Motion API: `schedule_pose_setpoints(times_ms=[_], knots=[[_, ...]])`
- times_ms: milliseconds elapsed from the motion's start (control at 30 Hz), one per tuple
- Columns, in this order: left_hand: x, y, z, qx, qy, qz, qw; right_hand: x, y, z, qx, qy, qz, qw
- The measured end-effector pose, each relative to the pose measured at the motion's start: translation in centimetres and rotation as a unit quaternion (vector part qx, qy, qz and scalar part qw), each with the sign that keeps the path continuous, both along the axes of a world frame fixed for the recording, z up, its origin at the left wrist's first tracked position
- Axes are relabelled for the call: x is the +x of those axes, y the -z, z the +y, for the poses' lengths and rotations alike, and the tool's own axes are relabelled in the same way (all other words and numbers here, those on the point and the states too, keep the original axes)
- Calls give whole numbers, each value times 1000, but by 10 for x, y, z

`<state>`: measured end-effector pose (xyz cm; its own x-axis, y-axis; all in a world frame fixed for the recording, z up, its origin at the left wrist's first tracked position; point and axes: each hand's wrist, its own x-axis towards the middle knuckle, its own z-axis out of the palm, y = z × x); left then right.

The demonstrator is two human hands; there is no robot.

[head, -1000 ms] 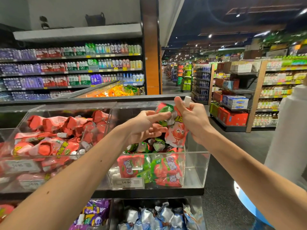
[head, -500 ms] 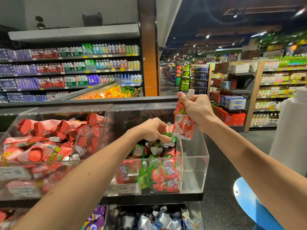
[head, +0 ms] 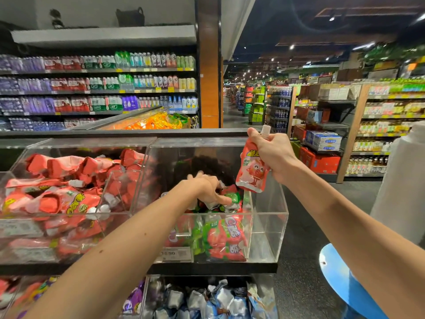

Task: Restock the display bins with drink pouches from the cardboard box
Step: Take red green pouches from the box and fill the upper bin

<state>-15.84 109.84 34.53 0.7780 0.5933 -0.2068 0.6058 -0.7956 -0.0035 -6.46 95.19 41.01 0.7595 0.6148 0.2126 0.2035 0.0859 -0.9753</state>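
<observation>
Bin pouches [head: 226,236] now under left hand [head: 207,188]

A: What colour has the raised pouch [head: 251,168]?
B: Coral red, with yellow letters on top, a red cartoon face below, and a white cap [head: 266,130].
A: And the right-bin pouches [head: 226,236]?
B: Red and green, with white letters. The left-bin pouches [head: 57,201] are pink-red with yellow letters.
A: The lower ones?
B: Silver-blue pouches [head: 207,300] and purple pouches [head: 134,300]. The price label [head: 176,253] is white with black digits.
</observation>
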Motion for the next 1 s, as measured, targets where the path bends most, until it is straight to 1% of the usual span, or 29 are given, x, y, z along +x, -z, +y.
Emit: schedule_pose_setpoints(times_ms=[33, 67, 100, 133, 167, 200, 233, 267, 367, 433, 467, 533, 567, 667, 733, 800, 833, 900, 933, 1000], knots=[[-7, -4, 2, -28, 6, -68, 997, -2, -1, -1, -1, -2, -1, 1000], [-15, -9, 4, -69, 15, -157, 985, -4, -1, -2, -2, -5, -3, 1000], [-24, -16, 2, -118, 19, -253, 960, -9, -3, -3, -2, -8, -8, 1000], [-35, -24, -3, -176, 16, -344, 922, -13, -5, -4, 0, -12, -16, 1000], [-46, -33, -11, -240, 8, -416, 877, -19, -6, -4, 6, -18, -23, 1000], [-58, -41, -21, -301, 5, -464, 833, -26, -7, -4, 11, -27, -30, 999], [-72, -48, -31, -344, 9, -483, 806, -35, -8, -3, 14, -38, -35, 999], [-87, -53, -38, -370, 18, -482, 794, -45, -10, -2, 16, -48, -40, 998], [-135, -53, -53, -405, 41, -450, 795, -84, -11, 6, 16, -95, -43, 994], [-165, -46, -58, -416, 41, -454, 787, -117, -6, 14, 6, -132, -38, 991], [-179, -41, -59, -425, 39, -467, 774, -134, -3, 18, 2, -151, -40, 988], [-205, -26, -56, -440, 24, -520, 731, -169, 7, 26, 0, -184, -40, 982], [-221, -19, -53, -434, 11, -545, 717, -186, 13, 31, 0, -205, -37, 978], [-271, 3, -46, -393, -23, -581, 713, -235, 32, 47, 4, -270, -3, 963], [-308, 18, -46, -377, -48, -601, 703, -265, 45, 55, -7, -290, -29, 956], [-341, 29, -48, -354, -83, -640, 677, -290, 56, 58, -9, -299, -59, 952], [-356, 33, -50, -338, -106, -663, 660, -300, 64, 59, -14, -326, -39, 945], [-383, 41, -51, -285, -154, -703, 634, -321, 84, 57, -40, -412, 18, 910], [-395, 44, -51, -256, -178, -714, 627, -333, 94, 57, -55, -446, 25, 893], [-413, 49, -49, -210, -223, -723, 619, -354, 110, 64, -66, -466, 27, 882]])
